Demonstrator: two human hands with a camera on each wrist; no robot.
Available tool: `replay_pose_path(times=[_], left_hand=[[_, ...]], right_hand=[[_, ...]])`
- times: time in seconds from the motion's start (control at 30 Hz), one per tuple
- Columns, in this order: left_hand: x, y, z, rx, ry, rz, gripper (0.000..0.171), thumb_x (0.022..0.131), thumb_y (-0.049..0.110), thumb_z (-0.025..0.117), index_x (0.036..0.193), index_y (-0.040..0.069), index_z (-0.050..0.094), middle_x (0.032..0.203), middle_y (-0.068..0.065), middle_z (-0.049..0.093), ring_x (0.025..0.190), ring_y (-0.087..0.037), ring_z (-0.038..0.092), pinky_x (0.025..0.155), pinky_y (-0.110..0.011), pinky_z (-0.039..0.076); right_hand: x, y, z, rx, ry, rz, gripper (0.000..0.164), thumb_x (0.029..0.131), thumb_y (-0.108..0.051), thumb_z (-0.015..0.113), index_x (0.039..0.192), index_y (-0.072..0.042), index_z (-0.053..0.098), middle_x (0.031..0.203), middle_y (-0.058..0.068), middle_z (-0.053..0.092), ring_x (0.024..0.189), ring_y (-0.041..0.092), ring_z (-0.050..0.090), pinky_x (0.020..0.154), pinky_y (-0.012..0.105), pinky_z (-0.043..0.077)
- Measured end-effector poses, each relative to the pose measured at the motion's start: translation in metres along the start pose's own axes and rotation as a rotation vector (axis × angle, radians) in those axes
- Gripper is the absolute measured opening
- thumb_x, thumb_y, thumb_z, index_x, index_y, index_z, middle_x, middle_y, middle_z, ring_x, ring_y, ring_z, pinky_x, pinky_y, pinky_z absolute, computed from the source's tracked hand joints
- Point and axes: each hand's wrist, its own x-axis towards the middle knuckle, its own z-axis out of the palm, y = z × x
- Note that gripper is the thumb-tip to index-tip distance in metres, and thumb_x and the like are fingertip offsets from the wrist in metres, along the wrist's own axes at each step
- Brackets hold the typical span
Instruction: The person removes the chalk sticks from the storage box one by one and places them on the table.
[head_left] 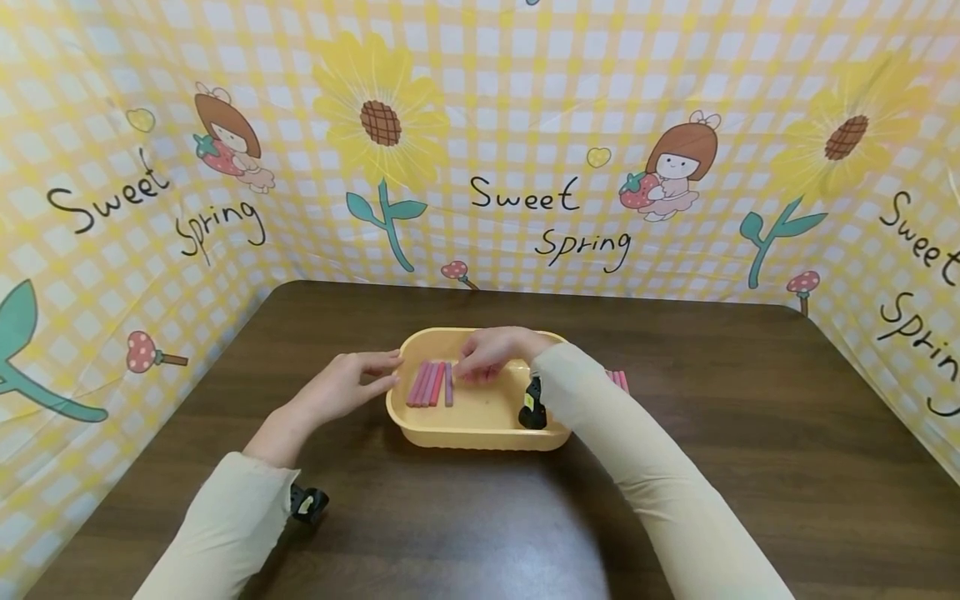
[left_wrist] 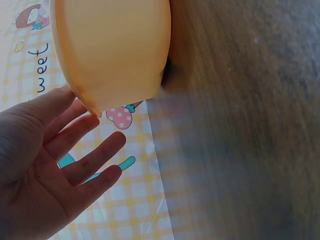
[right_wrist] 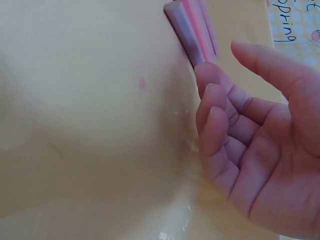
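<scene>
Plainly, I have the rightmost purple stick [head_left: 448, 385] at eight o'clock from the right hand [head_left: 491, 354], the nearer one, its long axis running twelve to six inside the yellow tub [head_left: 480, 440]. Right fingers bend loosely, thumb apart, holding nothing — whether they touch it, I can't tell. The left hand [head_left: 345, 385], fingers spread, touches the tub at nine. The right sleeve [head_left: 637, 450] partly hides other pink sticks [head_left: 617, 381].

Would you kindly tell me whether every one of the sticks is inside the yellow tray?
No, some pink sticks show beyond the right sleeve, outside the yellow tray.
</scene>
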Motion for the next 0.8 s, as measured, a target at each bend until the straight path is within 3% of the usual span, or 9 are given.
replay_pose_path(times=[0.27,0.8], left_hand=[[0.001,-0.001,0.0,0.005,0.006,-0.002,0.041,0.091,0.017,0.06,0.128,0.0,0.055,0.133,-0.021,0.053,0.119,-0.036,0.055,0.097,-0.05,0.046],[0.0,-0.001,0.0,0.002,0.011,0.005,0.041,0.091,0.017,0.06,0.128,0.0,0.055,0.133,-0.021,0.053,0.118,-0.036,0.055,0.098,-0.05,0.045]], right_hand=[[0.008,-0.005,0.007,-0.002,0.021,0.025,0.031,0.093,-0.027,0.057,0.067,-0.01,0.055,0.059,-0.005,0.054,0.048,0.003,0.043,0.046,0.015,0.037],[0.014,-0.01,0.015,-0.153,0.11,0.057,0.042,0.088,-0.036,0.063,0.056,-0.01,0.058,0.049,-0.005,0.05,0.042,0.005,0.039,0.041,0.018,0.029]])
